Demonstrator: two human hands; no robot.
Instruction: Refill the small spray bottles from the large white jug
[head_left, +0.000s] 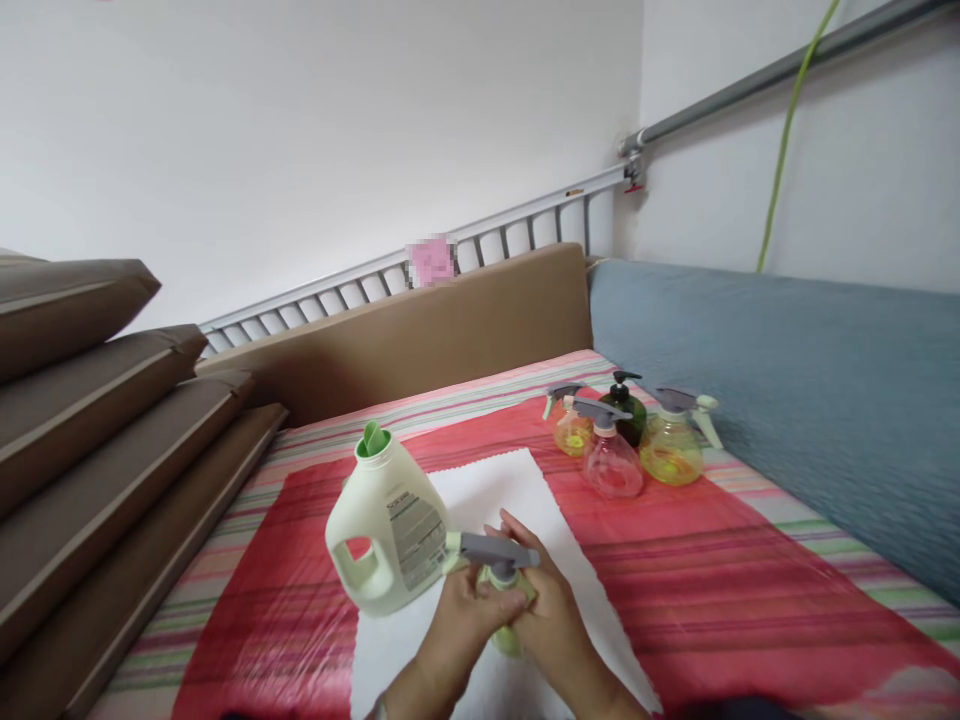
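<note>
Both my hands are closed around a small spray bottle (507, 641) with a grey trigger head and a pale green nozzle. My left hand (466, 618) has its thumb across the collar below the head. On the other side, my right hand (551, 608) wraps the bottle, with some fingers extended behind it. Most of the bottle's body is hidden by the hands. Just left of them stands a large pale green detergent jug (394, 530), uncapped, its green pouring spout showing. A white cloth or paper sheet (517, 480) lies under the hands and partly under the jug.
At the right stand a pink spray bottle (615, 465), a large yellow spray bottle (671, 448), a small yellow spray bottle (574, 434) and a dark green pump bottle (634, 410). Brown cushions (97, 440) are stacked at left. A blue bolster (787, 370) borders the right side.
</note>
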